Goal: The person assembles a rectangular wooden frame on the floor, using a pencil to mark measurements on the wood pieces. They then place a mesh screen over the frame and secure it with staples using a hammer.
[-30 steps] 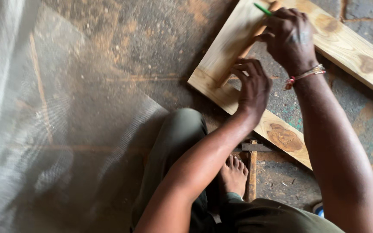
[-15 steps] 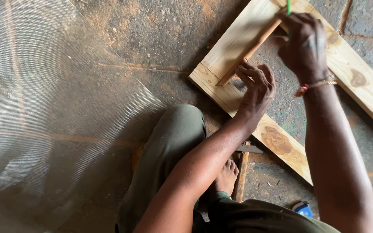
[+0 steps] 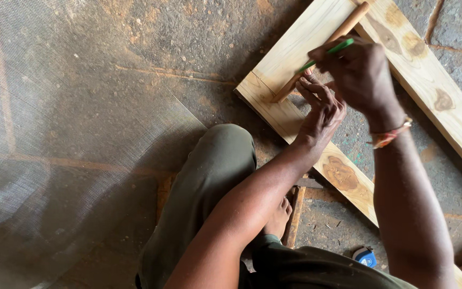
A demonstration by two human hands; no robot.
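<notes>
- Right hand (image 3: 362, 75) pinches a green pencil (image 3: 327, 53) over the wooden strip (image 3: 322, 51).
- Left hand (image 3: 322, 109), fingers loosely apart, steadies that strip on the plank frame (image 3: 290, 115).

I had one view only, the head camera, which looked steeply down from close above my hands at the wooden frame (image 3: 295, 115) and stone floor (image 3: 188, 43) (no second view overlapped it).
</notes>
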